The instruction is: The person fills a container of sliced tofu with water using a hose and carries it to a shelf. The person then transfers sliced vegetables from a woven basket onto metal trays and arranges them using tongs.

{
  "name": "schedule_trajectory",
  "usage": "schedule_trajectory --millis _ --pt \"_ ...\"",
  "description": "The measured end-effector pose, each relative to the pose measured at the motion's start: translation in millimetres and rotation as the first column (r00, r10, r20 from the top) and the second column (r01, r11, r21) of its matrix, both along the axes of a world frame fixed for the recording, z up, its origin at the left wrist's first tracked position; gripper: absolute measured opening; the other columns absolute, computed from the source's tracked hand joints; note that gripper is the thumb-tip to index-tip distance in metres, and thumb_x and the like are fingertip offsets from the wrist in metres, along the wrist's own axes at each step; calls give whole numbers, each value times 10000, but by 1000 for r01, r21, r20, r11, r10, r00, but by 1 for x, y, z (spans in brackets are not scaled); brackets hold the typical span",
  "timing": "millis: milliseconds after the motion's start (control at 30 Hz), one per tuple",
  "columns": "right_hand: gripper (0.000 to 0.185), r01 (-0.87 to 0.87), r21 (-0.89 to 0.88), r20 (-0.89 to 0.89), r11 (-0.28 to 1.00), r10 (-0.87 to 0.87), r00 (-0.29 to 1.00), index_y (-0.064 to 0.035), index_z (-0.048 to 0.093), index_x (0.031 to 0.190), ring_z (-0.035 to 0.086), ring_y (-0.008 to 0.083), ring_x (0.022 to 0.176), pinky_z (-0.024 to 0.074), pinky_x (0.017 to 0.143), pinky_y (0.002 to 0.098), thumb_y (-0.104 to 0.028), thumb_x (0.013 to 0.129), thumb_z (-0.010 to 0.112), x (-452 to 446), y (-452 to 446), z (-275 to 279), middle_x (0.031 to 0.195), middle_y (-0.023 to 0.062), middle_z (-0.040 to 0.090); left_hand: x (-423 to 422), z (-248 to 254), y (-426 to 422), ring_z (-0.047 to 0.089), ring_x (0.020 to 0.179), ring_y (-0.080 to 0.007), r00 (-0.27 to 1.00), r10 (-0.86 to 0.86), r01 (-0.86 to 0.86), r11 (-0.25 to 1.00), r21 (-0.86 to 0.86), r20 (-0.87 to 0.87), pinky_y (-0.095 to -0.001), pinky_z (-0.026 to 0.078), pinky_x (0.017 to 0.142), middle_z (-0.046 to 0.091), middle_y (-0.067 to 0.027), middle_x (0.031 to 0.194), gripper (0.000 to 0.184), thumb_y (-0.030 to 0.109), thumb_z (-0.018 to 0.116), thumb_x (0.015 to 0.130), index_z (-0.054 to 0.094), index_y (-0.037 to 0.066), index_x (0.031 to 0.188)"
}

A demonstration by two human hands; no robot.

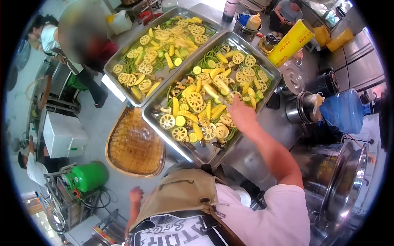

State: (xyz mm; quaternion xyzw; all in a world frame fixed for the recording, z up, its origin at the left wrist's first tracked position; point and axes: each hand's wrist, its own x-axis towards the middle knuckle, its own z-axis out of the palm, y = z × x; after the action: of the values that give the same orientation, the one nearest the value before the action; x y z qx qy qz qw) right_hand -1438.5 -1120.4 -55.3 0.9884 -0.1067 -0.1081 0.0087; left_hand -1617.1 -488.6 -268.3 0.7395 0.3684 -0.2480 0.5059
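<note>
My right hand (242,112) is over the nearer metal tray (180,152), closed around what look like tongs (212,92), their pale ends blurred among the vegetables. That tray holds lotus root slices (195,99), crinkle-cut yellow sticks (217,111), zucchini rounds (180,121), green beans (210,53) and dark mushroom pieces. Down at my side, away from the trays, my left hand (136,194) hangs with its fingers loosely apart and nothing visible in it. A second tray (107,67) with similar vegetables lies alongside, beyond the nearer one.
A woven basket (135,143) is at the left, near a green gas cylinder (92,177) and white box (65,135). A yellow film roll (291,43), steel pots (297,108) and a blue water bottle (342,110) stand right. Other people (287,14) are around.
</note>
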Motion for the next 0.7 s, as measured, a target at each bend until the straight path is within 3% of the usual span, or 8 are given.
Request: schedule_trajectory --millis 67,133,233,267,333,467,600,700 --pt "620 32 -4 66 999 -32 997 80 316 1343 635 329 662 521 544 417 -348 933 496 -2 -8 2 889 196 603 -1 -22 33 584 633 -151 916 -327 318 945 76 233 -284 449 525 634 -79 821 334 103 548 806 598 1 1120" --pt "614 12 1 63 1000 -12 998 80 321 1343 639 334 668 524 549 418 -346 935 492 -2 -3 9 886 198 606 -2 -12 29 580 641 -149 837 -465 440 885 151 289 -282 452 535 634 -72 842 335 99 547 807 596 1 1124" --pt "614 -46 33 -12 998 46 999 73 323 1347 633 350 711 522 603 433 -348 934 494 -13 13 17 911 202 608 10 37 1 568 630 -154 769 -629 580 762 289 115 -286 455 538 631 -64 823 337 101 554 796 603 8 1116" --pt "609 -17 45 -15 999 18 1000 69 325 1349 634 349 730 521 611 434 -346 935 492 -14 13 16 915 202 607 15 54 -9 562 619 -161 637 -770 711 589 384 3 -292 458 538 629 -66 800 330 102 564 782 616 17 1097" --pt "601 41 67 -19 997 -40 999 62 329 1352 636 347 768 520 628 435 -343 938 488 -12 11 17 922 204 607 12 58 -22 570 623 -188 695 -717 678 632 375 -48 -319 473 554 635 -75 777 281 114 586 748 646 46 1014" --pt "593 189 70 -78 979 -184 980 26 336 1366 637 348 829 517 643 441 -354 936 489 -15 -10 13 957 201 616 -62 -67 56 626 729 -267 403 -915 652 312 691 33 -390 510 655 669 -111 855 137 167 614 683 677 107 789" --pt "546 62 124 -75 990 -52 996 -13 380 1335 635 377 765 511 679 474 -368 933 486 -25 -8 29 912 187 631 -79 -74 60 658 840 -302 410 -908 651 362 668 93 -427 522 738 685 -128 952 100 206 615 673 689 144 696" --pt "438 77 169 -70 983 -66 995 -48 479 1230 634 384 790 497 693 483 -341 908 535 -25 1 29 876 200 649 -72 -47 49 666 837 -278 374 -928 714 285 639 -4 -384 528 736 679 -159 954 154 188 621 690 706 102 785"
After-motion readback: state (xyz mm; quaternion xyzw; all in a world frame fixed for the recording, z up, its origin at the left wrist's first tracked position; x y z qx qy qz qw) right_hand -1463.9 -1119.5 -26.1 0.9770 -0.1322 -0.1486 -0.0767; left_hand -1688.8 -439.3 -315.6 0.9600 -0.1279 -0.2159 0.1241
